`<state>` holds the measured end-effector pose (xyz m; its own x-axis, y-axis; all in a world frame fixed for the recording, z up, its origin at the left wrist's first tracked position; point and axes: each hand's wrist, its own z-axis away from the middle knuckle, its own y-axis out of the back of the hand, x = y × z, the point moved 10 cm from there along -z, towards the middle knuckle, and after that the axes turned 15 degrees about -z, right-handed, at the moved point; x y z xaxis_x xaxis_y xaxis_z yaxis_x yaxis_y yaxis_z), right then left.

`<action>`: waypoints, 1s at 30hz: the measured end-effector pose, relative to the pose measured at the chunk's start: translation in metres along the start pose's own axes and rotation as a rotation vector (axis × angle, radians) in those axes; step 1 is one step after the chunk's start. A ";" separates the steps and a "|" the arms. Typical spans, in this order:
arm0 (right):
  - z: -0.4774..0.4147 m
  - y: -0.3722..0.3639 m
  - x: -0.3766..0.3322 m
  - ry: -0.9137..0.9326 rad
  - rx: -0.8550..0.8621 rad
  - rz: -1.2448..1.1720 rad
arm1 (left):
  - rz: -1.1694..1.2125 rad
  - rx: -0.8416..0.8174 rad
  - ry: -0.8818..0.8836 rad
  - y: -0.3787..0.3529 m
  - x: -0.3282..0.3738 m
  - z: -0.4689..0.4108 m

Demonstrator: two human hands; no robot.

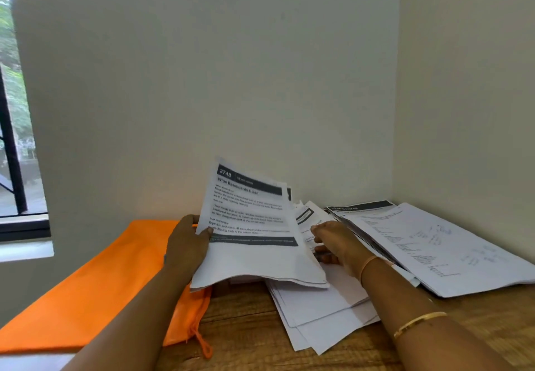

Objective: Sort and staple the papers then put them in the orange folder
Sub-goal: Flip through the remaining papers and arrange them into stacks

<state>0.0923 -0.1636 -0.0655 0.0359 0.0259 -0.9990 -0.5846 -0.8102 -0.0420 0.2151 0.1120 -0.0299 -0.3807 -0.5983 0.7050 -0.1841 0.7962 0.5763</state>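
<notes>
1. Two hands are on the sorting step. The left hand grips a raised sheaf of papers, thumb on the front sheet.
2. The right hand reaches into the loose pile behind that sheaf. Whether its fingers pinch a sheet, I cannot tell.
3. The next move probably calls for drawing one sheet free without dragging its neighbours. No stapler is in view.
4. The orange folder lies flat on the table, left of the papers.
5. The right stack fills the corner by the walls, and only the near strip of wood shows bare.
</notes>
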 end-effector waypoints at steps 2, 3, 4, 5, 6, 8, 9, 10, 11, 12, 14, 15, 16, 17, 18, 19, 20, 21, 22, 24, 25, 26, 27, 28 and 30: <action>0.002 -0.002 -0.002 0.004 -0.018 -0.015 | 0.062 0.020 -0.016 0.002 0.005 0.001; 0.003 -0.004 -0.003 0.004 -0.031 -0.019 | 0.087 0.024 -0.034 0.002 0.008 0.002; 0.004 -0.005 -0.003 0.000 -0.042 -0.028 | 0.113 0.024 -0.050 0.002 0.010 0.001; 0.005 -0.006 -0.003 -0.007 -0.053 -0.045 | 0.131 0.021 -0.063 0.002 0.013 0.002; 0.007 -0.008 -0.003 -0.013 -0.062 -0.062 | 0.142 0.020 -0.074 0.003 0.015 0.002; 0.008 -0.007 -0.005 -0.010 -0.061 -0.075 | 0.142 0.026 -0.094 0.004 0.018 0.002; 0.007 -0.005 -0.005 -0.006 -0.046 -0.068 | 0.138 0.034 -0.106 0.004 0.019 0.002; 0.006 -0.002 -0.005 -0.003 -0.029 -0.062 | 0.136 0.043 -0.119 0.005 0.019 0.002; 0.005 0.000 -0.006 0.004 -0.013 -0.061 | 0.127 0.052 -0.126 0.005 0.018 0.002; 0.004 0.002 -0.007 0.012 -0.003 -0.062 | 0.113 0.060 -0.130 0.005 0.018 0.002; 0.004 0.005 -0.009 0.022 0.013 -0.072 | 0.066 0.081 -0.145 0.006 0.018 0.002; 0.004 0.006 -0.009 0.024 0.023 -0.080 | 0.042 0.097 -0.158 0.007 0.020 0.002; 0.003 0.007 -0.009 0.031 0.034 -0.092 | 0.018 0.117 -0.170 0.009 0.021 0.003; 0.003 0.009 -0.010 0.043 0.049 -0.099 | -0.007 0.135 -0.177 0.011 0.022 0.003; 0.003 0.011 -0.011 0.056 0.062 -0.097 | -0.025 0.154 -0.185 0.012 0.023 0.004; 0.002 0.012 -0.011 0.068 0.072 -0.086 | -0.034 0.171 -0.193 0.014 0.024 0.005; 0.002 0.012 -0.012 0.078 0.077 -0.070 | -0.039 0.188 -0.200 0.015 0.024 0.006; 0.001 0.012 -0.011 0.080 0.078 -0.052 | -0.044 0.207 -0.207 0.017 0.025 0.007; 0.001 0.011 -0.011 0.077 0.075 -0.029 | -0.050 0.228 -0.210 0.020 0.026 0.009; -0.001 0.012 -0.013 0.089 0.071 0.045 | -0.042 0.271 -0.189 0.027 0.026 0.011; -0.002 0.015 -0.015 0.101 0.085 0.081 | -0.030 0.294 -0.170 0.030 0.023 0.011; -0.002 0.019 -0.017 0.112 0.108 0.107 | -0.022 0.313 -0.149 0.033 0.020 0.011; -0.002 0.023 -0.019 0.123 0.131 0.132 | -0.020 0.329 -0.135 0.036 0.017 0.011; -0.002 0.028 -0.021 0.131 0.155 0.157 | -0.018 0.336 -0.120 0.037 0.014 0.010; -0.003 0.037 -0.022 0.157 0.189 0.161 | -0.002 0.343 -0.093 0.038 0.007 0.008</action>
<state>0.0723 -0.1962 -0.0446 0.0465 -0.1969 -0.9793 -0.7327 -0.6731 0.1005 0.1977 0.1383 -0.0064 -0.4579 -0.6016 0.6545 -0.4721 0.7884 0.3944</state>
